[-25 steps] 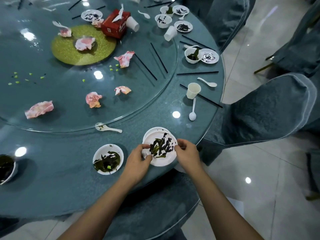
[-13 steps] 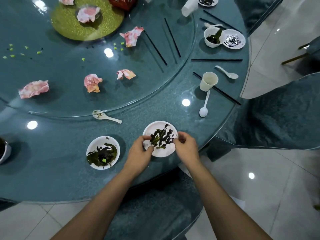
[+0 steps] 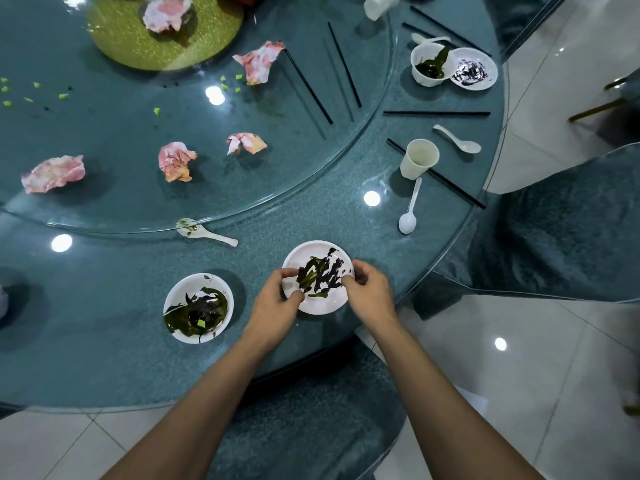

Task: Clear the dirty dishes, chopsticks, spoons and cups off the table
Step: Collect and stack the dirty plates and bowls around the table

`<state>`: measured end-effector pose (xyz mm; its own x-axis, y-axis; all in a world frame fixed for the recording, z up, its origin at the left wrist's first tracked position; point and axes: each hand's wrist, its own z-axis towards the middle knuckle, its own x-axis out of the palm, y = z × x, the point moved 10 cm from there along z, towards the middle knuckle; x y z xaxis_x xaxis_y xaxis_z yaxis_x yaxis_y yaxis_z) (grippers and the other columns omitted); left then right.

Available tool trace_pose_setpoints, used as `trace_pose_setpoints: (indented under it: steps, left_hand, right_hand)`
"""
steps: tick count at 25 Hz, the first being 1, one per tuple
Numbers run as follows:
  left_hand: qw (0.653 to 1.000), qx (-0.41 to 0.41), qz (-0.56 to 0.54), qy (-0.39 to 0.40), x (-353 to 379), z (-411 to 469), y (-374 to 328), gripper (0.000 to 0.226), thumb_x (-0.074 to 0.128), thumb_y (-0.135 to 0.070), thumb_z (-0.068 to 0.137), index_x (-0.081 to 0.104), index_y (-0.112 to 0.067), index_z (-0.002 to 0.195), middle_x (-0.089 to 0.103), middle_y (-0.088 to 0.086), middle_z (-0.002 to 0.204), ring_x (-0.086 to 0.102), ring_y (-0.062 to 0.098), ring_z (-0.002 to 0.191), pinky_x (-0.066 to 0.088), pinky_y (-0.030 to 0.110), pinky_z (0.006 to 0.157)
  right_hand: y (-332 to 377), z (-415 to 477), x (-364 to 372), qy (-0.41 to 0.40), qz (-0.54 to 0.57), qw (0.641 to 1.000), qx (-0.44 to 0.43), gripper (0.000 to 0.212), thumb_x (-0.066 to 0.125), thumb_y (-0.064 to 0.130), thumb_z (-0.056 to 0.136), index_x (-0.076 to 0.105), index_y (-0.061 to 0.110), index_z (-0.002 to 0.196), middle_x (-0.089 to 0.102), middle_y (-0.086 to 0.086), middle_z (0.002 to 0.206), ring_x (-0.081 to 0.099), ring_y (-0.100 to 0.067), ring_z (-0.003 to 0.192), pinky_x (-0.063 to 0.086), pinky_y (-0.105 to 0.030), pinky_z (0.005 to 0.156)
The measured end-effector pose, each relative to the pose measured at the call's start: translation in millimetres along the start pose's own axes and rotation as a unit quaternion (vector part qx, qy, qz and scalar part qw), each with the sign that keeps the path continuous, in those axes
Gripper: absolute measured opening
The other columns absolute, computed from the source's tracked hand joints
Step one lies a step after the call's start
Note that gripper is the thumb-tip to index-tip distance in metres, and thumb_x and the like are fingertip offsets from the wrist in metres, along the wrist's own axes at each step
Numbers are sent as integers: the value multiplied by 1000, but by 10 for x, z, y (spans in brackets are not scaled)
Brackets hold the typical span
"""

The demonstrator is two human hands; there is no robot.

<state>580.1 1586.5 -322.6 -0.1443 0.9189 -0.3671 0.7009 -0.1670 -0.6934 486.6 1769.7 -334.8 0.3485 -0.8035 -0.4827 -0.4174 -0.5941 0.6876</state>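
A small white plate [image 3: 320, 303] smeared with dark green scraps lies near the table's front edge. My left hand [image 3: 277, 304] grips its left rim and my right hand [image 3: 369, 292] grips its right rim. To the left sits a white bowl [image 3: 198, 308] with green leftovers. A dirty white spoon [image 3: 204, 233] lies behind it. Farther right stand a paper cup [image 3: 418, 163], a white spoon [image 3: 408, 211] in front of it and another spoon [image 3: 457, 139] behind. Black chopsticks [image 3: 436, 113] lie scattered. At the back right are a bowl [image 3: 429, 65] and a stained plate [image 3: 472, 72].
The round teal table [image 3: 104, 358] carries a glass turntable [image 3: 104, 133] strewn with crumpled pink napkins [image 3: 175, 162], green bits and a gold mat [image 3: 156, 39]. A tipped cup [image 3: 379, 5] lies at the back. Covered chairs [image 3: 571, 230] stand at right and below.
The view has shifted closer and lower over the table. Both hands stay on the plate's rims, which has barely moved relative to the table.
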Motion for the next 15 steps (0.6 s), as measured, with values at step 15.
trace_pose_setpoints:
  steps: [15]
  left_hand:
    - [987,136,51,62,28,-281,-470,56,61,-18,98,43,-25,151,55,-3,146,55,17,128,41,44,114]
  right_hand:
    - [-109,-582,-605,-126,100,987,12,27,64,15,91,72,24,115,71,5,108,65,-4,91,53,-23,87]
